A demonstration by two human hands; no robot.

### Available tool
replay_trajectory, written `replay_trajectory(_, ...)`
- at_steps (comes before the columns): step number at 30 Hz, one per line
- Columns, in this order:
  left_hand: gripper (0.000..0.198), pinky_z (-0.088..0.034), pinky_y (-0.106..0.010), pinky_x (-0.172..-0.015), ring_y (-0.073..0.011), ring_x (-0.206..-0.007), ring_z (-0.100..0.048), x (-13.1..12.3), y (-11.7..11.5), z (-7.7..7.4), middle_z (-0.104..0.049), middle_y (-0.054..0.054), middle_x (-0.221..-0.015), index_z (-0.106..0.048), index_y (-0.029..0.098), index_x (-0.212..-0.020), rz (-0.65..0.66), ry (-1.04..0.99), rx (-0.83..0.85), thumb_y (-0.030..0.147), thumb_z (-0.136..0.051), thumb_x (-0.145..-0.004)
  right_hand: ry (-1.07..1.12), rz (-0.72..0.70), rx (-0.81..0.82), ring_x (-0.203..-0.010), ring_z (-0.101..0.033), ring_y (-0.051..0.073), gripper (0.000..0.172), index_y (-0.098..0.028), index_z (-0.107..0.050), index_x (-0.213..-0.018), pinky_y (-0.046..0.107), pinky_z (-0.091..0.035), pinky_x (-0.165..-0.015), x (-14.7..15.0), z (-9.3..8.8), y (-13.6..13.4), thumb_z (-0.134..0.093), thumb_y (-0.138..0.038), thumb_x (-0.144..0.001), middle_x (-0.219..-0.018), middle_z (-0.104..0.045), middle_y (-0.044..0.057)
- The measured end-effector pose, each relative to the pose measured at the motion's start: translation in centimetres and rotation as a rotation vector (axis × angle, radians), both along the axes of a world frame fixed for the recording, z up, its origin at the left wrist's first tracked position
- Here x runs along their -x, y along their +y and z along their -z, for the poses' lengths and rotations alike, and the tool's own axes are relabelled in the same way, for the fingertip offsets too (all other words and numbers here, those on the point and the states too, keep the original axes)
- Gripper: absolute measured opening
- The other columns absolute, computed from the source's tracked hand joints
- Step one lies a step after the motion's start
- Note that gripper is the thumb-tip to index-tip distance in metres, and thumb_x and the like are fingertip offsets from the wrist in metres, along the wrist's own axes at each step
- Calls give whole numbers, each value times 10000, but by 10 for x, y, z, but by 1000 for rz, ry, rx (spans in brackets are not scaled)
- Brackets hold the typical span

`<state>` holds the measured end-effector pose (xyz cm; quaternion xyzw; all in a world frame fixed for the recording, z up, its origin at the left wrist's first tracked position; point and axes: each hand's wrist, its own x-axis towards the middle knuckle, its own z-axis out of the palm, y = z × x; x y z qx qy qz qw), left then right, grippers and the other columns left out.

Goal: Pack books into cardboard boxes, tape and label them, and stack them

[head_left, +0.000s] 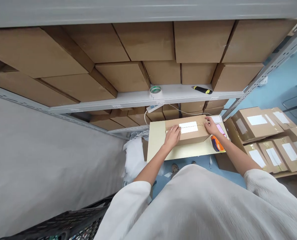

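A long cardboard box (199,132) lies on a small pale-yellow table, with a white label (188,127) across its top and a seam line running through the label. My left hand (172,136) rests on the top left part of the box, fingers laid flat by the label's left edge. At the box's right end, my right hand (210,126) has its fingers bent around the upper corner; the exact fingertip contact is partly hidden. Close to my right forearm are an orange tape dispenser (217,143) and a phone with a pink screen (221,130).
Shelves (128,99) packed with cardboard boxes stand ahead, holding a tape roll (155,90) and a black-yellow utility knife (202,89). Labelled boxes (257,121) are piled at right. White packing sheets (135,155) lie left of the table (154,141); a black crate (71,221) is lower left.
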<state>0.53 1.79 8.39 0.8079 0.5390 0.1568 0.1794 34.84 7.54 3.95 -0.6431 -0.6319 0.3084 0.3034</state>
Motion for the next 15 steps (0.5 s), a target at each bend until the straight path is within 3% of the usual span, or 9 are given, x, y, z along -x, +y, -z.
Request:
replay_trajectory(4, 680, -111, -624, -1415, -379, -1716, -279, -11, -7, 6, -391, -142, -1820, -458, 234, -1724, 6, 49, 45, 478, -491, -1090, 18, -15, -31, -1313, -653, 340, 522, -242, -577, -1427, 582, -558, -1129, 16, 1, 0, -537, -499, -974, -1486, -664, 191)
replay_trajectory(7, 723, -52, -624, -1421, -355, -1745, -208, -8, -6, 11, -356, -108, -1841, -362, 265, -1777, 7, 72, 79, 499, -461, -1100, 51, -31, 10, -1295, -670, 322, 570, -230, -559, -1472, 552, -567, -1125, 14, 0, -1, -519, -541, -996, -1524, -645, 197)
replay_trajectory(11, 730, -48, -605, -1425, -356, -1751, -188, -3, 2, 15, -326, -110, -1854, -384, 263, -1772, 9, 52, 118, 558, -442, -1107, 84, 28, 86, -1249, -699, 304, 608, -231, -580, -1489, 524, -588, -1084, -16, 7, -18, -443, -627, -1049, -1518, -665, 193)
replay_trajectory(15, 735, -69, -611, -1425, -368, -1747, -203, -2, 5, 17, -302, -126, -1860, -386, 235, -1771, 22, 97, 109, 558, -429, -1112, 40, 219, 112, -1240, -695, 343, 512, -208, -705, -1344, 554, -561, -1106, -64, 27, -68, -502, -542, -1013, -1407, -742, 182)
